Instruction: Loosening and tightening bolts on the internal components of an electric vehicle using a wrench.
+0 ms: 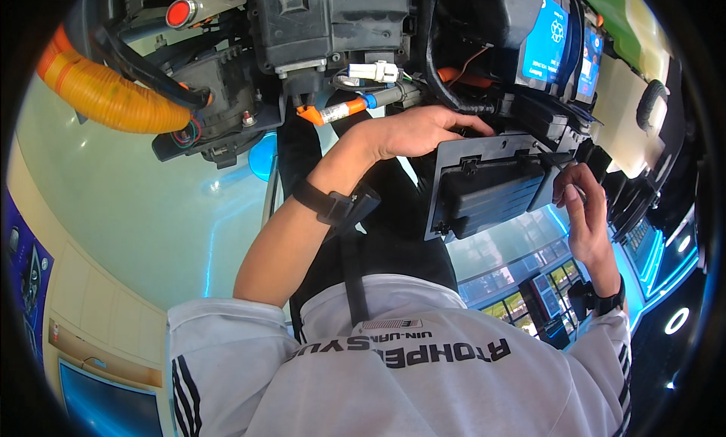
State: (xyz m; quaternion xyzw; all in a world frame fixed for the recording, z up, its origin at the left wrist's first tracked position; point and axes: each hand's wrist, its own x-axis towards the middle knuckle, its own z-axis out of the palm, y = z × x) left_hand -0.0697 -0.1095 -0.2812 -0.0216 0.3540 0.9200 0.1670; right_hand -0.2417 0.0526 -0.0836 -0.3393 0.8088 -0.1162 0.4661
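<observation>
In the head view, the black panel (488,195) sits tilted between the hands. The left hand (423,130), fingers part-bent, reaches by its top edge; the right hand (584,202) curls beside its right end. Whether either grips cannot be told; a loose hold could drop it.

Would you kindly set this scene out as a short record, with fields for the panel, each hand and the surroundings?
Panel: dark panel with raised ribbed section, tilted, between the hands
Left hand: at the panel's upper edge, fingers extended; grip unclear
Right hand: by the panel's right side, fingers curled; contact unclear
Worn: black wristband on the left forearm
Upper left: orange corrugated conduit, red button
Upper middle: white connector
Upper right: blue label, whitish tank
</observation>
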